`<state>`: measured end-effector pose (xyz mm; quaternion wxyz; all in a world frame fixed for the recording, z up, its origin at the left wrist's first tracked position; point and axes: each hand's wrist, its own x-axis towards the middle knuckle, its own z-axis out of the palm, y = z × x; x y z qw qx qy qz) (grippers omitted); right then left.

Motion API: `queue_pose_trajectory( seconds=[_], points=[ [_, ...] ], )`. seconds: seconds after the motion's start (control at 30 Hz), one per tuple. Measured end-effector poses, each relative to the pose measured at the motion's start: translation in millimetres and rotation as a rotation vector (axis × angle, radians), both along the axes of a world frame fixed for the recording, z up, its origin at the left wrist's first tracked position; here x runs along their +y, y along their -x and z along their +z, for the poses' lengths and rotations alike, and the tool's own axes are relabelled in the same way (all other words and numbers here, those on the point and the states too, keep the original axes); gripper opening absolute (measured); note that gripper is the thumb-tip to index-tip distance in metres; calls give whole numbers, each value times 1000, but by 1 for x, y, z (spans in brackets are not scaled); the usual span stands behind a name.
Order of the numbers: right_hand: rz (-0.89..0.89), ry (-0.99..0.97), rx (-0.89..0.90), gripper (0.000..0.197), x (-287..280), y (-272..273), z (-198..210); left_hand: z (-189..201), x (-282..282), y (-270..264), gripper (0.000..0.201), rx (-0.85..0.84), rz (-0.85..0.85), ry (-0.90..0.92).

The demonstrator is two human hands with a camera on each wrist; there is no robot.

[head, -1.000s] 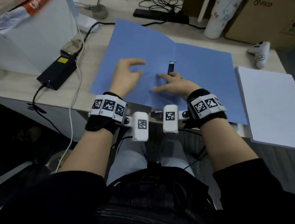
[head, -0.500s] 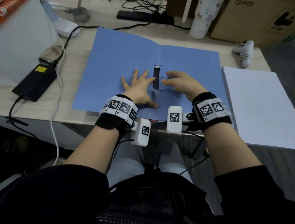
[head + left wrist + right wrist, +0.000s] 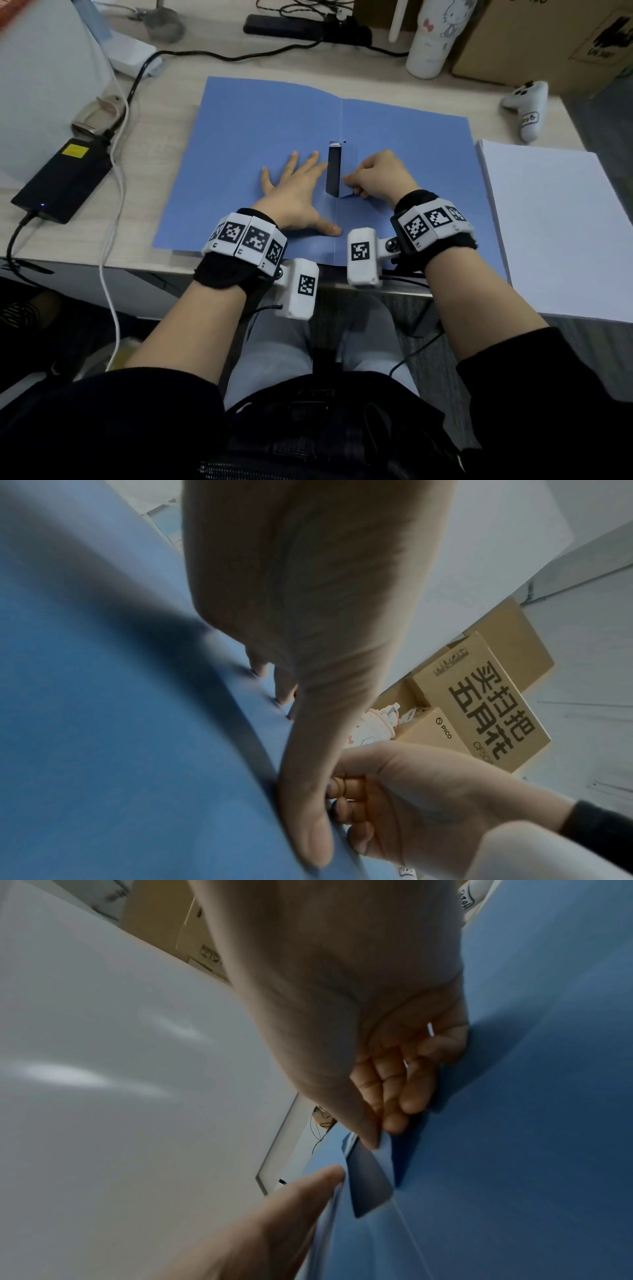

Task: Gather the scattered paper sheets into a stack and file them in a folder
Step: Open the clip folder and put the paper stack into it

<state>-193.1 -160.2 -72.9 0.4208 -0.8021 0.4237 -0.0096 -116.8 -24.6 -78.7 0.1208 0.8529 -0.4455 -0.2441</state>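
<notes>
A blue folder (image 3: 257, 137) lies open on the desk, spine toward me. My left hand (image 3: 294, 185) presses flat on its left half, fingers straight and spread, right beside the spine. A dark clip bar (image 3: 333, 171) stands up along the spine. My right hand (image 3: 359, 183) sits just right of it, thumb and forefinger pinching a small blue flap (image 3: 383, 1146) at the bar's edge (image 3: 369, 1185). The white paper stack (image 3: 565, 222) lies to the right of the folder, apart from both hands. In the left wrist view my left hand (image 3: 308, 642) lies on the folder (image 3: 103, 696).
A black power brick (image 3: 65, 178) and cables lie left of the folder. At the back stand a white bottle (image 3: 431, 41) and cardboard boxes (image 3: 548, 41). A white controller (image 3: 527, 109) rests at the back right. The folder's near edge overhangs the desk edge.
My left hand slid right and flattened beside the spine. My right hand's fingers curled from straight into a pinch on the flap, and the dark clip bar came into full view.
</notes>
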Motion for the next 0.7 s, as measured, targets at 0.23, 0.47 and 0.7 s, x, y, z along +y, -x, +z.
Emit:
queue_pose_trajectory(
  seconds=[0.23,0.47,0.7],
  points=[
    [54,26,-57,12,2,4,0,-10,0,7,106,-12,65,46],
    [317,29,-165,33,13,10,0,-14,-4,8,116,-12,99,67],
    [413,42,49,46,18,14,-3,-12,-6,9,115,-20,97,74]
  ],
)
